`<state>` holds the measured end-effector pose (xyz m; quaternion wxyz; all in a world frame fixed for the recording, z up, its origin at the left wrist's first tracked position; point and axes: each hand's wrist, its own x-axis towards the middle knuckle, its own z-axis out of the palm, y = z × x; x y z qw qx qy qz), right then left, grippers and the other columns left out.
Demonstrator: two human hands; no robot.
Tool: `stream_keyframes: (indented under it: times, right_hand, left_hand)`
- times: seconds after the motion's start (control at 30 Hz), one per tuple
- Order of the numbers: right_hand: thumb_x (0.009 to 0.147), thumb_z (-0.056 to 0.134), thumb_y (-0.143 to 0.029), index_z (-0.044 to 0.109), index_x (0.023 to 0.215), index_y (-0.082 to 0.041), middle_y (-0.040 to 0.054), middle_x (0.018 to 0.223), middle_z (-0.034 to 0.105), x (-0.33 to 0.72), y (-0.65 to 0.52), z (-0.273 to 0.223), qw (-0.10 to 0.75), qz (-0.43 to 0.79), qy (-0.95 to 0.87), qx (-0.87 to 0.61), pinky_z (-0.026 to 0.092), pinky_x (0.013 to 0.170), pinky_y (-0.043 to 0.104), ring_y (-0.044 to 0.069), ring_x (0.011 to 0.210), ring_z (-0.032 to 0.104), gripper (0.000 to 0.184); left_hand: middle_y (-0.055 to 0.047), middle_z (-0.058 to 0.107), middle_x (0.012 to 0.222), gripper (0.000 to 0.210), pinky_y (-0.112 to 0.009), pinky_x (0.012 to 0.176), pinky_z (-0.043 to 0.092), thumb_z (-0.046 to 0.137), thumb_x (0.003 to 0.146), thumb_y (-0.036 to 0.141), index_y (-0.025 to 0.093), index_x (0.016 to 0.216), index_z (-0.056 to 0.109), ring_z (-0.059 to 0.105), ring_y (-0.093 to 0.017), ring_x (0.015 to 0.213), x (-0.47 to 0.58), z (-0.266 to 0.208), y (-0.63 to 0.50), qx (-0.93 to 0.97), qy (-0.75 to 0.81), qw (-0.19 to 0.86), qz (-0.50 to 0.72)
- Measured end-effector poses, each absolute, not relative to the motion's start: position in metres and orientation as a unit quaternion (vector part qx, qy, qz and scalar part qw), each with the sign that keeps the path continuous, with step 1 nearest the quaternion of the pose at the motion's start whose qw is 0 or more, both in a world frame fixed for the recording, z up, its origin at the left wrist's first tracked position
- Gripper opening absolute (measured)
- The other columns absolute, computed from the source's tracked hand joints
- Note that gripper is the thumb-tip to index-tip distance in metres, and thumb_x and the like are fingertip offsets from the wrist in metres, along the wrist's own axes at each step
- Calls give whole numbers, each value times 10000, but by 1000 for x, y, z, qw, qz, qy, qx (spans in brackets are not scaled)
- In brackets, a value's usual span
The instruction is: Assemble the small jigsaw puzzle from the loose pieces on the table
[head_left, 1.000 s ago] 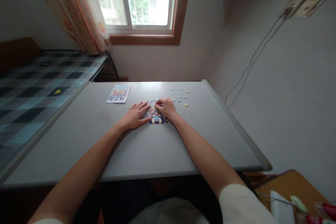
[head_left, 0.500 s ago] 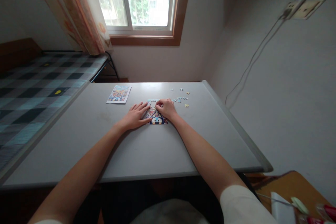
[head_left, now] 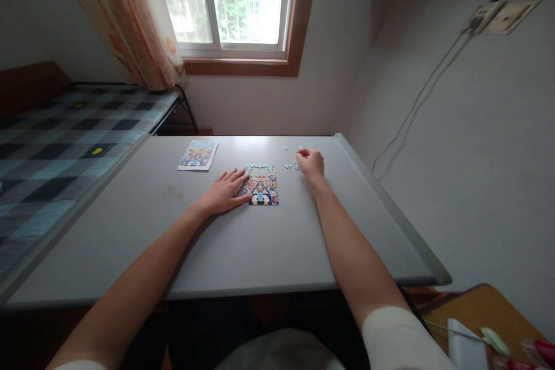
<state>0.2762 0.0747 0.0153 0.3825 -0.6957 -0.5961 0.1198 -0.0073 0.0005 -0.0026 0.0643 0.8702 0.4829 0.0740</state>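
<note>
A partly assembled jigsaw puzzle [head_left: 261,189] lies flat on the white table, with a gap in its upper part inside the top border. Flat and open, my left hand [head_left: 223,192] rests at its left edge, thumb and fingertips touching it. My right hand [head_left: 311,164] is over the loose puzzle pieces [head_left: 288,166] to the right of the puzzle. Its fingers are curled together in a pinch; whatever they hold is hidden. Some pieces are covered by that hand, while another loose piece [head_left: 285,148] shows farther back.
A printed picture card [head_left: 198,155] resembling the puzzle lies at the back left of the table [head_left: 260,254]. Beyond the left edge stands a bed with a checked cover [head_left: 87,124]. A cable [head_left: 416,101] hangs down the right wall.
My right hand has moved from the puzzle to the right, over the loose pieces, uncovering the puzzle's right side. My left hand has stayed in place.
</note>
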Motion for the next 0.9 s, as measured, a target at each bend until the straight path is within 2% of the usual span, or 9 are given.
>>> stream_keyframes:
  times: [0.17, 0.3, 0.43, 0.63, 0.9]
  right_hand:
    - [778, 597, -227, 718, 898, -186, 78, 943, 734, 314, 81, 13, 364, 140, -541, -745, 487, 709, 254, 166, 804, 661, 176]
    - [715, 675, -233, 732, 811, -145, 86, 808, 727, 331, 80, 12, 282, 206, -565, -747, 475, 648, 250, 156, 679, 634, 142]
    - [662, 691, -153, 743, 822, -120, 52, 704, 698, 334, 76, 21, 208, 252, -614, -719, 445, 595, 229, 125, 583, 583, 172]
    - [582, 744, -84, 748, 866, -134, 37, 814, 705, 335, 69, 36, 127, 258, -677, -677, 420, 597, 198, 123, 657, 601, 288]
    - [639, 737, -157, 744, 816, -159, 40, 785, 707, 334, 70, 35, 96, 227, -661, -708, 421, 617, 202, 139, 722, 617, 177]
  left_hand:
    - [-65, 252, 1585, 751, -434, 1188, 120, 382, 918, 660, 203, 1512, 325, 173, -275, 1466, -8, -3, 1, 870, 483, 67, 78]
    - [-57, 250, 1586, 743, -433, 1190, 115, 390, 918, 653, 211, 1512, 325, 174, -275, 1466, -8, -3, 1, 869, 484, 68, 79]
    - [-63, 243, 1588, 737, -435, 1190, 122, 397, 920, 641, 200, 1508, 332, 176, -283, 1464, -7, -1, 0, 868, 485, 69, 79]
    - [-65, 241, 1588, 732, -429, 1189, 125, 382, 927, 640, 200, 1510, 325, 175, -274, 1465, -6, 1, -1, 868, 488, 66, 68]
    - [-74, 242, 1587, 738, -430, 1187, 129, 377, 929, 645, 196, 1512, 322, 175, -269, 1466, -6, 1, -1, 869, 486, 64, 69]
